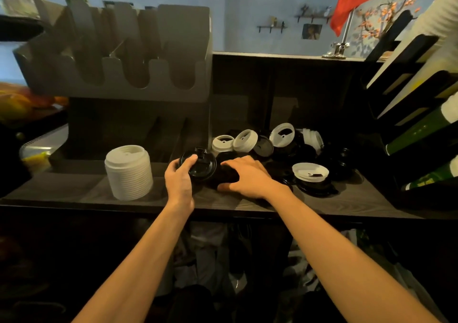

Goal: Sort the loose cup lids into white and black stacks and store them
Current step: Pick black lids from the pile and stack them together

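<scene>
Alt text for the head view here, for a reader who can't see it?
A person's left hand grips a black lid while the right hand rests over a pile of black lids on a dark counter. A white lid stack stands left of them; loose mixed lids lie right.

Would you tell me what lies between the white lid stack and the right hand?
In the head view, the left hand, holding a black lid, lies between the white lid stack and the right hand.
</scene>
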